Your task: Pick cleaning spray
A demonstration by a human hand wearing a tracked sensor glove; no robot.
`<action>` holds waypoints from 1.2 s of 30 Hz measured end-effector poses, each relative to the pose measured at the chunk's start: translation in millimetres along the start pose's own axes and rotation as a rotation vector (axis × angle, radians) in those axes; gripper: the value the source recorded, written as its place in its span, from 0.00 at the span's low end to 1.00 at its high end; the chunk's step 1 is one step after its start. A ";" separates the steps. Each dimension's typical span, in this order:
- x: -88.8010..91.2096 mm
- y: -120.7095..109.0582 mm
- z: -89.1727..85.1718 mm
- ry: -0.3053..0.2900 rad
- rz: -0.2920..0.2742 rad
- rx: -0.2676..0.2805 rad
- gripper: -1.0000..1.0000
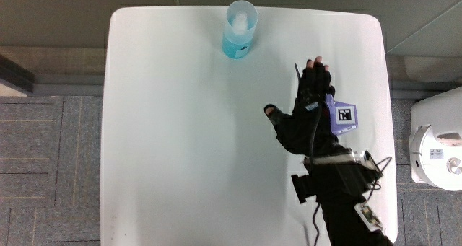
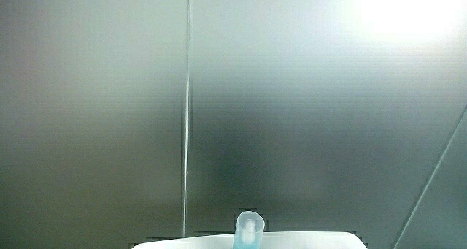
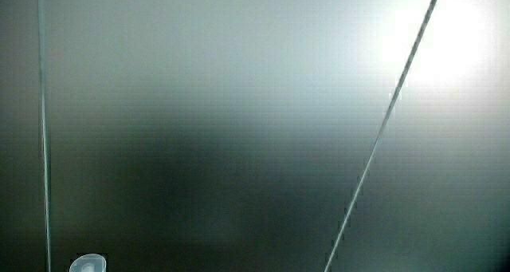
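A light blue cleaning spray bottle (image 1: 239, 29) with a clear cap stands upright on the white table (image 1: 180, 145), close to the table's edge farthest from the person. Its cap also shows in both side views (image 2: 248, 231) (image 3: 87, 264). The hand (image 1: 307, 112) in its black glove lies flat over the table, nearer to the person than the bottle and well apart from it. Its fingers are spread and hold nothing. A patterned cube (image 1: 342, 116) sits on the back of the hand.
Both side views show mostly a pale wall. A white device (image 1: 437, 145) stands on the floor beside the table. Grey carpet surrounds the table.
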 end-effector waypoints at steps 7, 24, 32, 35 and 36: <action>9.1 26.3 -6.2 0.181 -0.002 -0.048 0.50; 2.0 54.2 -15.6 0.443 0.059 -0.046 0.50; -2.6 57.9 -11.8 0.481 0.066 -0.034 0.50; -6.0 59.4 -13.3 0.488 0.040 -0.051 0.50; -4.9 61.6 -14.0 0.486 0.050 -0.055 0.50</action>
